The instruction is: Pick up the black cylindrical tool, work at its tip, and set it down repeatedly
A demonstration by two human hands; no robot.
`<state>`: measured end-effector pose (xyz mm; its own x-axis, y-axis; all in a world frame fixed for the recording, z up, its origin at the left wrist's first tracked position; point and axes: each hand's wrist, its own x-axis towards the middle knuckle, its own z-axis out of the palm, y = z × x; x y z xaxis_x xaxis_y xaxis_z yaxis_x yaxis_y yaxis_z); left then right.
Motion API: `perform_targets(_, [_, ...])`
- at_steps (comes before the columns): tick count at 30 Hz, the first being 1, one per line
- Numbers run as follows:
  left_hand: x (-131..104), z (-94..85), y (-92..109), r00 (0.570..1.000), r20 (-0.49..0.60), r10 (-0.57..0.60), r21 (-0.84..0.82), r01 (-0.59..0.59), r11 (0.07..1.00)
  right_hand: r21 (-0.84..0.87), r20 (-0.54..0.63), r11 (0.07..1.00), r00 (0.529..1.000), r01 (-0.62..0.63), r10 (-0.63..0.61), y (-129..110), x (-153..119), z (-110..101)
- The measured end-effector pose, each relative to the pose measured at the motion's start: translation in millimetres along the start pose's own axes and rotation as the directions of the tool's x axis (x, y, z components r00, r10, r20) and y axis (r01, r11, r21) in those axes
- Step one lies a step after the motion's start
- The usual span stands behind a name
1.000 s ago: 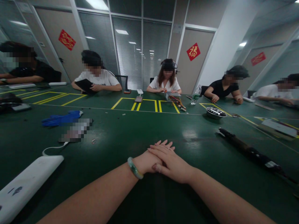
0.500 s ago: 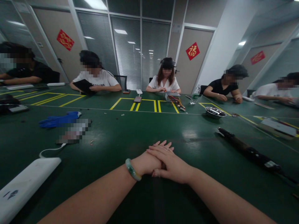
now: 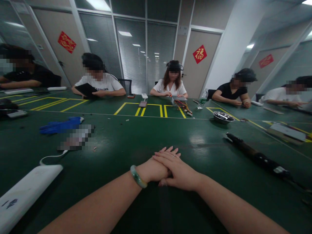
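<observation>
My left hand [image 3: 153, 169] lies flat on the green table [image 3: 117, 201], fingers stretched forward, with a jade bangle [image 3: 138, 176] at its wrist. Across its back rests my right hand [image 3: 181, 172], wearing a ring, its fingers extended and its thumb over to the near side. Part of the left hand is hidden beneath it. Neither hand holds anything. To the right lies a black electric screwdriver [image 3: 255, 156]; to the left, a white power bank [image 3: 31, 188] has a cable running to a blurred phone [image 3: 76, 138].
Blue gloves [image 3: 62, 125] lie beyond the phone. A metal bowl [image 3: 223, 117] stands at the right, near a water bottle [image 3: 202, 99]. Across the table several people sit; one person [image 3: 170, 86] handles a metal box with coloured wires [image 3: 181, 103]. Yellow tape [image 3: 143, 104] marks the far side.
The hands stay as they were, right over left. The view has shifted very slightly, so the surroundings appear a little further left.
</observation>
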<state>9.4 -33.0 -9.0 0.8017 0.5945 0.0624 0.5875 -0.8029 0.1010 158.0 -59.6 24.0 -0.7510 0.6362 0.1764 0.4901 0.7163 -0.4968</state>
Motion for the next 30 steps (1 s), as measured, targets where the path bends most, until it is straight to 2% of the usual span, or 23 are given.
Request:
perform_targets(6, [0.1,5.6,-2.8,1.000,-0.027,-0.005,0.031,0.006,0.999,-0.007,-0.002,1.000,1.000,-0.003,0.003,-3.3,0.6,-1.3])
perform_targets(10, [-0.7,9.8,-6.7,0.999,-0.034,0.013,-0.029,-0.014,0.999,-0.008,0.012,1.000,1.000,-0.005,0.005,-5.5,0.8,-3.2])
perform_targets(17, [5.4,28.5,-15.1,0.998,-0.063,0.015,-0.119,-0.023,0.993,-0.014,0.016,1.000,1.000,0.005,-0.004,-6.4,0.6,-3.5])
perform_targets(23, [5.8,17.0,-7.1,0.999,0.008,-0.051,-0.132,0.052,0.990,-0.013,0.020,1.000,1.000,0.008,-0.008,-4.6,0.8,-2.9])
perform_targets(26, [2.6,10.5,-5.5,1.000,0.002,-0.020,-0.137,0.020,0.990,-0.014,0.018,1.000,1.000,0.016,-0.016,-4.5,1.0,-2.8])
perform_targets(30, [2.3,18.6,-9.8,0.999,-0.033,-0.001,-0.119,-0.003,0.993,-0.013,0.017,1.000,1.000,0.021,-0.020,-5.8,0.8,-3.9])
